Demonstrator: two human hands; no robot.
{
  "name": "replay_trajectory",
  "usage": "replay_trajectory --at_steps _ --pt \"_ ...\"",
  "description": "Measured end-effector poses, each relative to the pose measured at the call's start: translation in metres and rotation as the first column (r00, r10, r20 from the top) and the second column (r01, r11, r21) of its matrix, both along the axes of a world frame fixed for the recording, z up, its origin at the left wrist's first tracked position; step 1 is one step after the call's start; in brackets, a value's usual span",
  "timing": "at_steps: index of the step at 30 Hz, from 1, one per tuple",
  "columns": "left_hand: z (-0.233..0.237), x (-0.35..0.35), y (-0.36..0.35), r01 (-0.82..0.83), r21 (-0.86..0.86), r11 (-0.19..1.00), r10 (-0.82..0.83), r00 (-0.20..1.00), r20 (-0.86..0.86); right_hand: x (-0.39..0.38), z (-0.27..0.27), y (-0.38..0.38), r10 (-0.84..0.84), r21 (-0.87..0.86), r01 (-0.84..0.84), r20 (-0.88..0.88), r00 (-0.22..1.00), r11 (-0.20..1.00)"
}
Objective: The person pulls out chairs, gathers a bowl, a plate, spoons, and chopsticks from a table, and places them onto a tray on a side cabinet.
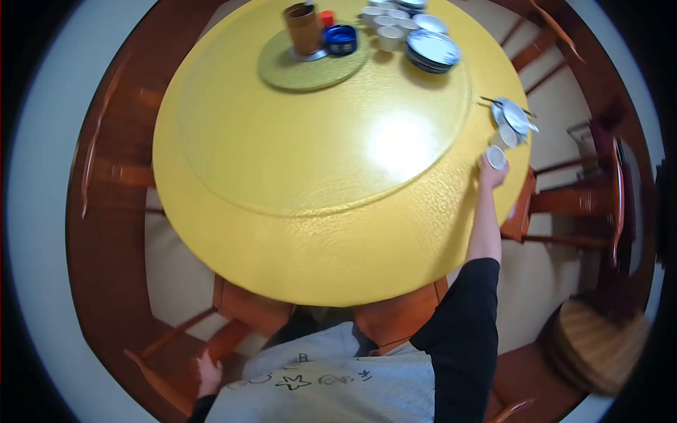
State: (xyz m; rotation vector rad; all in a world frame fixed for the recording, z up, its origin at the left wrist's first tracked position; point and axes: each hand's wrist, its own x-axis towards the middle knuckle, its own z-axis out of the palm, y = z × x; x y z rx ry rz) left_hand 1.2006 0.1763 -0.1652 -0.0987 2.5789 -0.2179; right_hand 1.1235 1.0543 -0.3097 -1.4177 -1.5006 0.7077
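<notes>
My right hand (491,176) is stretched out over the right side of the round yellow table (303,247), its fingers wrapped round a white cup (496,158). Just beyond it is another white cup (505,136). Past that cup sits a place setting with a bowl (515,117) on a plate, a white spoon (531,127) and dark chopsticks (488,100). Down at the lower left, my left hand (208,371) hangs beside a wooden chair (166,381), fingers apart and holding nothing.
A stack of plates (433,49) and several white cups (389,38) stand on the turntable's far right. A brown holder (304,29) and a blue ashtray (340,39) share the central disc. Wooden chairs (578,203) ring the table; a round wooden stool (596,342) stands lower right.
</notes>
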Motion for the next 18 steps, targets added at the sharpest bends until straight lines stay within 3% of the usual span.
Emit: replay_trajectory --at_steps 1,3,5,7,9,10,11,12,13,14,15,16,17,18 --pt "-0.003 0.033 -0.024 0.044 -0.059 0.997 -0.047 0.998 -0.049 -0.004 -0.007 0.002 0.028 0.005 -0.028 0.018 0.999 1.000" --pt "0.023 0.051 -0.026 -0.265 0.134 0.955 0.269 0.963 -0.011 -0.002 -0.014 0.009 0.072 0.004 -0.074 0.148 0.986 0.997" --pt "0.025 0.079 -0.060 -0.229 -0.141 0.963 0.230 0.973 -0.007 0.012 -0.016 0.016 0.126 0.030 -0.133 0.172 0.977 0.991" --pt "0.032 0.089 -0.084 -0.233 -0.262 0.936 0.229 0.972 -0.047 0.017 -0.003 -0.004 -0.003 0.104 -0.035 0.346 0.938 0.994" --pt "0.062 0.071 -0.070 -0.314 -0.319 0.894 0.318 0.947 -0.042 0.022 0.022 -0.045 0.065 0.006 -0.068 0.228 0.971 0.998" --pt "0.065 0.070 -0.081 -0.311 -0.330 0.891 0.284 0.950 -0.126 0.027 0.034 -0.071 0.095 0.004 -0.099 0.229 0.969 0.995" --pt "0.069 0.075 -0.094 -0.307 -0.344 0.887 0.247 0.946 -0.209 0.034 0.046 -0.105 0.178 0.136 -0.214 0.234 0.956 0.967" --pt "0.079 0.077 -0.093 -0.211 -0.429 0.878 0.092 0.956 -0.280 0.040 0.059 -0.148 0.252 0.269 -0.314 0.241 0.937 0.911" --pt "0.094 0.079 -0.086 -0.121 -0.520 0.846 -0.069 0.941 -0.331 0.047 0.073 -0.204 0.456 0.191 -0.482 0.165 0.875 0.855" --pt "0.106 0.078 -0.079 -0.143 -0.518 0.843 -0.046 0.941 -0.335 0.056 0.085 -0.268 0.634 0.126 -0.638 0.073 0.769 0.759" --pt "0.116 0.076 -0.072 -0.442 -0.402 0.802 0.262 0.865 -0.428 0.066 0.084 -0.328 0.772 -0.069 -0.804 -0.245 0.587 0.590" --pt "0.123 0.079 -0.080 -0.700 -0.263 0.664 0.539 0.692 -0.480 0.077 0.086 -0.390 0.881 -0.143 -0.941 -0.330 0.339 0.308" --pt "0.110 0.091 -0.115 -0.716 -0.260 0.648 0.556 0.677 -0.482 0.088 0.093 -0.457 0.900 -0.235 -0.970 -0.406 0.161 0.067" --pt "0.084 0.107 -0.157 -0.743 0.184 0.644 0.713 0.496 -0.495 0.099 0.100 -0.521 0.870 -0.304 -0.935 -0.492 -0.008 -0.181"
